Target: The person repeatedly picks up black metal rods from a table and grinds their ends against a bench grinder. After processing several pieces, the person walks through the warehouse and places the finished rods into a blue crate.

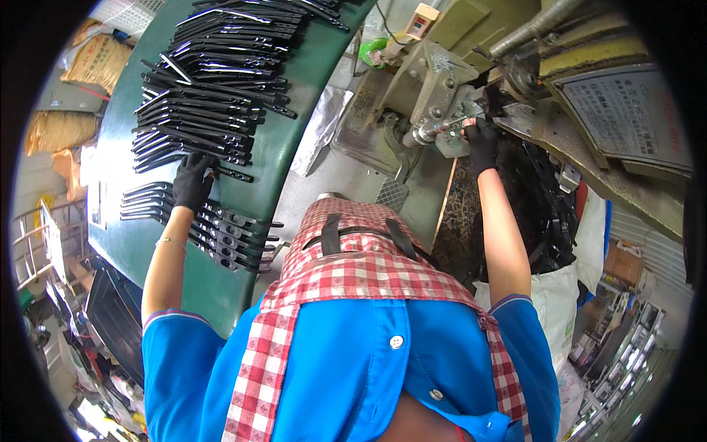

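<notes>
My left hand [194, 184], in a black glove, reaches over the green table [213, 295] with its fingers curled at the lower edge of a long pile of bent black metal bars [202, 118]. One black metal bar [237, 176] runs out from under these fingers. Just below the hand lies a row of flatter black metal parts with round holes [228, 234]. At the machine on the right, my gloved right hand [480, 144] is closed beside the metal tooling [427, 131]. Whatever sits between its fingertips is too small to make out.
A foot pedal [392, 194] stands on the floor beneath the machine. Right of my legs, black parts [543, 199] are heaped by a white sack [541, 298]. A machine arm with a printed plate [626, 114] juts in at upper right. Stuffed sacks [62, 132] stand beyond the table.
</notes>
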Available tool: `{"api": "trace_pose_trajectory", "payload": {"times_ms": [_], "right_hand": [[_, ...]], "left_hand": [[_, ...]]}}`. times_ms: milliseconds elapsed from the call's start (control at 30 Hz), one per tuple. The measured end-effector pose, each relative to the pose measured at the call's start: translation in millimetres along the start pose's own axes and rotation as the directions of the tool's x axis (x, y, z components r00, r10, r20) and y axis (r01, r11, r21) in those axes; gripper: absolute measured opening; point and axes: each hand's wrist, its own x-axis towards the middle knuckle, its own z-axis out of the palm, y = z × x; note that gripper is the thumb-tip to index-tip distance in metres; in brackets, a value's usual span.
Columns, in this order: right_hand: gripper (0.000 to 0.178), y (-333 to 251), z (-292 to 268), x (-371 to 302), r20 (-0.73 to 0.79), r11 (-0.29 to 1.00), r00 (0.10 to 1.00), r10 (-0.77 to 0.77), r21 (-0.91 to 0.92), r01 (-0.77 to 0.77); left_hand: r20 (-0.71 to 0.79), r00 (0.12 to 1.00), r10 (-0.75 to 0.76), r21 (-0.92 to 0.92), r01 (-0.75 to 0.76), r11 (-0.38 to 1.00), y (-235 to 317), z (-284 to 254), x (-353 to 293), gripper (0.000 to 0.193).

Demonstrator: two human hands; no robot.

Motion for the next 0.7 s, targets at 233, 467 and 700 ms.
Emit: {"api": "trace_pose_trajectory", "payload": {"times_ms": [233,467,700], "right_hand": [[0.012,-141.9,7.3,-71.4,0.383,0.875,0.921,-0.072,0.467,-0.126],[0.015,-178.9,10.3,-77.0,0.319,0.924,0.934,0.158,0.287,-0.254],[0.013,-169.3,4.3,-72.1,0.395,0.873,0.901,0.178,0.360,-0.330]], "left_hand": [[-0.085,0.996,0.008,-0.042,-0.012,0.999,16.7,-4.2,1.7,0.026],[-0.128,0.992,-0.015,-0.060,0.008,0.998,16.6,4.3,0.1,0.022],[-0.088,0.994,-0.058,-0.070,0.052,0.996,10.7,10.6,-1.4,0.024]]}}
